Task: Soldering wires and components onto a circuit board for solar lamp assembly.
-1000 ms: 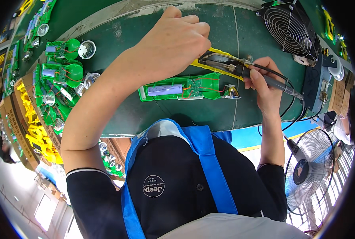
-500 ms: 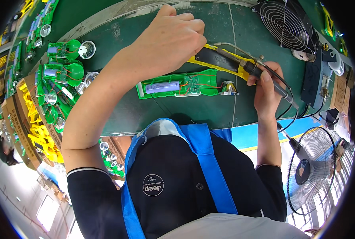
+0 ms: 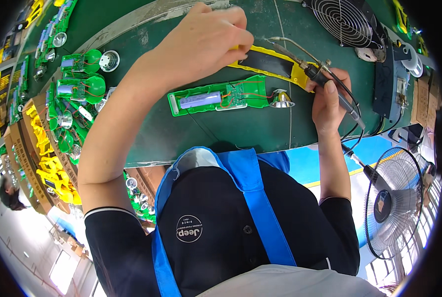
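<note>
My right hand [image 3: 331, 101] grips a soldering iron [image 3: 320, 78] with a thin metal tube along its shaft, the tip pointing up and left. A yellow plastic casing half [image 3: 265, 60] with a dark inner strip lies beneath the iron, its right end against my right fingers. My left hand [image 3: 213, 37] is closed over the casing's left end; what its fingers pinch is hidden. Nearer me on the green bench lies a green casing half [image 3: 175, 105] containing a purple battery cell [image 3: 201, 100] and a small circuit board [image 3: 237, 94]. Red wires run to a shiny reflector cup [image 3: 282, 99].
Several green casings with boards and reflectors [image 3: 82, 89] lie at the left, beside a cardboard box of yellow parts [image 3: 55, 173]. A black fan with a wire guard [image 3: 345, 22] and a dark metal box [image 3: 392, 86] stand at the right. A pedestal fan [image 3: 394, 203] is off the bench.
My left hand has shifted slightly up and left, its fingers bending differently. The yellow casing and the iron moved a little up and left in the view. The right hand keeps its grip.
</note>
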`<action>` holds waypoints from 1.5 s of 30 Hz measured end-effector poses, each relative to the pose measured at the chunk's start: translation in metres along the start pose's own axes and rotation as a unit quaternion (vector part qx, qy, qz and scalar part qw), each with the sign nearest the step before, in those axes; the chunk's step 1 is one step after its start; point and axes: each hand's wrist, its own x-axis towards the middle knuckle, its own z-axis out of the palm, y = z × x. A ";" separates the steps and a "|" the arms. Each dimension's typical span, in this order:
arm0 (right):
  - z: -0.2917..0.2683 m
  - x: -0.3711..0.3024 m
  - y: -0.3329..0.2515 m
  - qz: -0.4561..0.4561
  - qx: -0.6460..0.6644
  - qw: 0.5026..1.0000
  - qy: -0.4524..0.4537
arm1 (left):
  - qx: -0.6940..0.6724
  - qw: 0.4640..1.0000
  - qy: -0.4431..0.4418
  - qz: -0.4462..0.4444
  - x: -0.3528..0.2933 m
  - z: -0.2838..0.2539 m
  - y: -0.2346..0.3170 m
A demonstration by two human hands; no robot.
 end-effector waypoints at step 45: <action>-0.039 0.045 -0.033 0.218 -0.086 0.963 -0.134 | -0.009 0.985 -0.004 -0.173 0.021 0.042 0.047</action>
